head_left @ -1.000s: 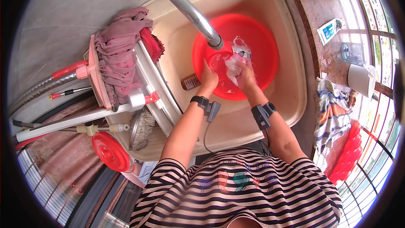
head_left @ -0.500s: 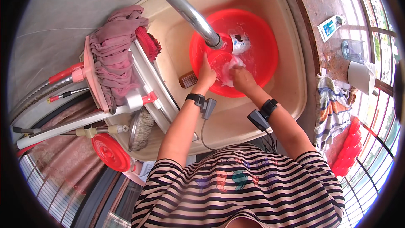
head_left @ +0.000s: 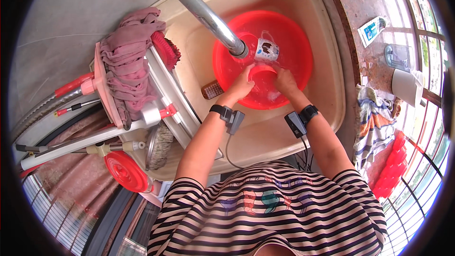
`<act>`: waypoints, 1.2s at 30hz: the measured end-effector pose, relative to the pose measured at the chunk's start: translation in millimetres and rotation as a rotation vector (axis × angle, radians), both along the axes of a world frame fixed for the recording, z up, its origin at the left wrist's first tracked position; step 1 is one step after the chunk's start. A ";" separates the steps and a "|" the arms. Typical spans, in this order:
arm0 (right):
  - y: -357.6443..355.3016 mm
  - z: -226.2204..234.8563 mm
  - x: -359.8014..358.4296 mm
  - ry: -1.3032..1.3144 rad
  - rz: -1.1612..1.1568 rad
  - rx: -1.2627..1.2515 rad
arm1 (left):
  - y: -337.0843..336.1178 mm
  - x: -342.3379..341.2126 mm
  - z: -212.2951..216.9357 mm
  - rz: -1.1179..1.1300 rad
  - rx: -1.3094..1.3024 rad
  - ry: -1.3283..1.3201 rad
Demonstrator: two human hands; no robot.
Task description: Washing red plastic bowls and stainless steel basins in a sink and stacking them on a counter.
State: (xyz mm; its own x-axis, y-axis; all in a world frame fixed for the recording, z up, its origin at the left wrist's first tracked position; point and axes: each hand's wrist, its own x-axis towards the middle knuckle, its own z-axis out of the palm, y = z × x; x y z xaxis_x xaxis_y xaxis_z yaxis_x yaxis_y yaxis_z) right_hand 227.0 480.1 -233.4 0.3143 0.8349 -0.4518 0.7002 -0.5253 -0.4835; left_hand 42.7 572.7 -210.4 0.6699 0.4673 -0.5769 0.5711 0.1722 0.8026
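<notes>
A large red basin [head_left: 302,73] with water in it sits in the sink. Over its near part, my left hand [head_left: 241,86] grips the left side of a small red round container [head_left: 263,69]. The fingers of my right hand [head_left: 286,83] are closed on the container's right side. A white mug with blue and dark markings [head_left: 267,50] lies in the basin just beyond, its handle pointing away. Close to my right hand, a whitish patch [head_left: 274,96] shows low in the basin; I cannot tell whether it is cloth or foam.
A metal faucet [head_left: 204,12] reaches over the basin from the far left. A brown brush [head_left: 212,90] lies in the beige sink [head_left: 199,52]. Mop parts draped with a pink cloth [head_left: 128,57] crowd the left edge. The right ledge holds a tube [head_left: 371,32] and a striped towel [head_left: 372,123].
The small red container has shifted right and nearer. My right hand has left the whitish, soapy clump and now grips the container. The mug has turned, showing its handle.
</notes>
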 end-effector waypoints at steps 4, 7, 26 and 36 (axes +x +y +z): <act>1.8 0.4 3.8 -0.031 -0.104 0.022 | 12.7 -15.8 -17.1 0.457 -0.080 -0.072; -0.4 8.2 -4.7 -0.066 -0.146 0.115 | 30.0 -7.6 -23.8 0.714 -0.220 0.004; -10.3 40.9 0.4 -0.248 -0.064 0.186 | 29.7 4.0 -30.5 0.776 0.078 -0.058; -12.6 23.7 7.4 0.028 -0.278 0.089 | 13.3 -15.5 -4.0 -0.017 0.437 0.428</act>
